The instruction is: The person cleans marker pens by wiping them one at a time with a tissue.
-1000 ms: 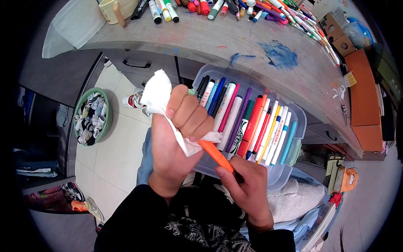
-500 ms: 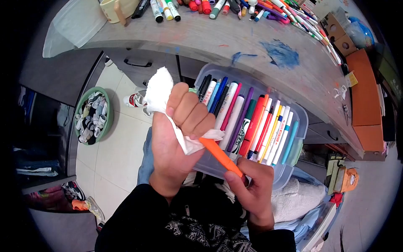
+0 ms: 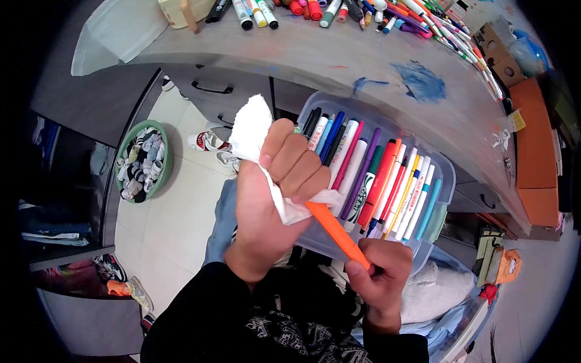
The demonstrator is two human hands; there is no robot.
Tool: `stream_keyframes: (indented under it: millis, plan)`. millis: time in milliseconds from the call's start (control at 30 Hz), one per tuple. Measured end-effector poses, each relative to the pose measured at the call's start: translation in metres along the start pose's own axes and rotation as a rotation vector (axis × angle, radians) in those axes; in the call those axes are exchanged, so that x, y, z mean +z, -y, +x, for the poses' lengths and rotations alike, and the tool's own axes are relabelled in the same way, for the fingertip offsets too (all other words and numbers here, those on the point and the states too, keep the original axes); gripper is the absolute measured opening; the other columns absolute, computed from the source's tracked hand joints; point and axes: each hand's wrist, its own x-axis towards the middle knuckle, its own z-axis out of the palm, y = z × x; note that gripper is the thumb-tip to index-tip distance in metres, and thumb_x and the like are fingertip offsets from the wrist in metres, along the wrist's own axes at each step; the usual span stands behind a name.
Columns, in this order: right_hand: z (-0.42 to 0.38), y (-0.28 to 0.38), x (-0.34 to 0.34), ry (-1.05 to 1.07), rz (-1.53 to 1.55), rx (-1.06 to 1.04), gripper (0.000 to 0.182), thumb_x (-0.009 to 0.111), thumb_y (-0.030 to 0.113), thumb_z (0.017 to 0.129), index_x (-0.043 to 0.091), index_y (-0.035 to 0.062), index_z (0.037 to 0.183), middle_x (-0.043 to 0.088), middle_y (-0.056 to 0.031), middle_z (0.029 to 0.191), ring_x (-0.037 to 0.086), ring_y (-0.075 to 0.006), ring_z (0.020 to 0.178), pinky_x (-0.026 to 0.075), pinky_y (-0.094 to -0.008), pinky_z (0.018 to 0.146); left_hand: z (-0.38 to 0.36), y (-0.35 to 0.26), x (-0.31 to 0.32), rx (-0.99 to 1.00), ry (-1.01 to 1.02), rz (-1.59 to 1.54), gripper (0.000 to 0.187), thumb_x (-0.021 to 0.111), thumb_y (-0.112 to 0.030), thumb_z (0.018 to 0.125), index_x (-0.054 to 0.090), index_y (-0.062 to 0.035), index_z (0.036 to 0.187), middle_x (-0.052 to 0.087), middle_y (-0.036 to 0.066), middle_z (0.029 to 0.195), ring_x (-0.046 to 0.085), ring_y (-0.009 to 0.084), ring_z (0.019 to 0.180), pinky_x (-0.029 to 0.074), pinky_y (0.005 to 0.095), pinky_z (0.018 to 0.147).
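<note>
My left hand (image 3: 260, 199) is closed in a fist around a white tissue (image 3: 251, 128), which is wrapped about one end of an orange marker (image 3: 336, 228). Part of the tissue sticks up above the fist, and a fold shows below the fingers. At the marker's other end, my right hand (image 3: 387, 272) grips it between thumb and curled fingers. Beneath and behind the hands, a clear plastic lid or tray (image 3: 445, 181) holds a row of several markers and pens, including a red marker (image 3: 376, 187) and a green-and-white one (image 3: 365, 187).
The grey desk (image 3: 315, 54), stained with blue, carries many loose markers (image 3: 315, 9) and a beige mug (image 3: 175, 13). A green basket (image 3: 167, 160) of socks stands on the floor at left. At right are an orange box (image 3: 532, 151) and a white towel (image 3: 436, 293).
The whole scene has shifted slightly right in view. Both hands keep their hold on the marker and tissue, with little visible change in their pose.
</note>
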Motion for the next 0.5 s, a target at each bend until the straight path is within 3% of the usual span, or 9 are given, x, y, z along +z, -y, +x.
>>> stream_keyframes:
  millis: [167,233,267,333,433,500]
  plan:
    - [-0.011,-0.010,-0.001,-0.056,0.078,-0.036,0.043,0.074,0.020,0.076,0.040,0.0039,0.056,0.036,-0.0053,0.051,0.040,-0.0203,0.042,0.028,-0.0317,0.042,0.001,0.000,0.001,0.038,0.034,0.008,0.030,0.034,-0.019,0.100,0.034,-0.0142,0.070,0.026,-0.004,0.056,0.023,0.0093,0.048,0.026,0.0259,0.050]
    - [-0.015,-0.013,0.003,-0.290,0.153,-0.063,0.047,0.071,0.030,0.082,0.043,0.0022,0.057,0.041,-0.0061,0.052,0.042,-0.0182,0.044,0.030,-0.0293,0.043,0.000,0.000,0.002,0.054,0.044,0.023,0.030,0.034,-0.019,0.100,0.034,-0.0143,0.070,0.026,-0.004,0.056,0.023,0.0092,0.048,0.026,0.0259,0.050]
    - [-0.017,-0.012,0.004,-0.289,0.153,-0.065,0.047,0.071,0.030,0.082,0.043,0.0022,0.057,0.041,-0.0061,0.052,0.042,-0.0182,0.044,0.030,-0.0293,0.043,0.000,0.000,0.002,0.041,0.056,0.036,0.031,0.034,-0.020,0.100,0.034,-0.0144,0.070,0.026,-0.004,0.056,0.023,0.0090,0.048,0.026,0.0257,0.050]
    - [-0.019,-0.010,0.005,-0.471,0.159,0.009,0.058,0.060,0.047,0.089,0.043,0.0019,0.056,0.053,-0.0089,0.059,0.048,-0.0147,0.049,0.036,-0.0271,0.046,-0.001,0.003,0.002,0.028,0.066,0.048,0.031,0.033,-0.021,0.101,0.034,-0.0146,0.070,0.027,-0.004,0.056,0.024,0.0089,0.048,0.026,0.0256,0.050]
    - [-0.013,-0.007,0.006,-0.499,0.291,0.067,0.052,0.053,0.047,0.093,0.039,0.0056,0.064,0.042,-0.0031,0.059,0.038,-0.0100,0.050,0.029,-0.0238,0.046,-0.001,0.005,0.004,0.004,0.059,0.063,0.032,0.029,-0.026,0.104,0.035,-0.0143,0.075,0.028,-0.003,0.057,0.027,0.0090,0.048,0.030,0.0266,0.053]
    - [-0.006,-0.008,0.008,-0.525,0.373,0.068,0.044,0.050,0.042,0.096,0.036,0.0084,0.071,0.032,0.0008,0.061,0.029,-0.0072,0.052,0.024,-0.0228,0.046,0.000,0.006,0.007,-0.063,0.120,0.236,0.035,0.029,-0.030,0.105,0.035,-0.0144,0.074,0.031,-0.003,0.057,0.029,0.0087,0.048,0.031,0.0258,0.053]
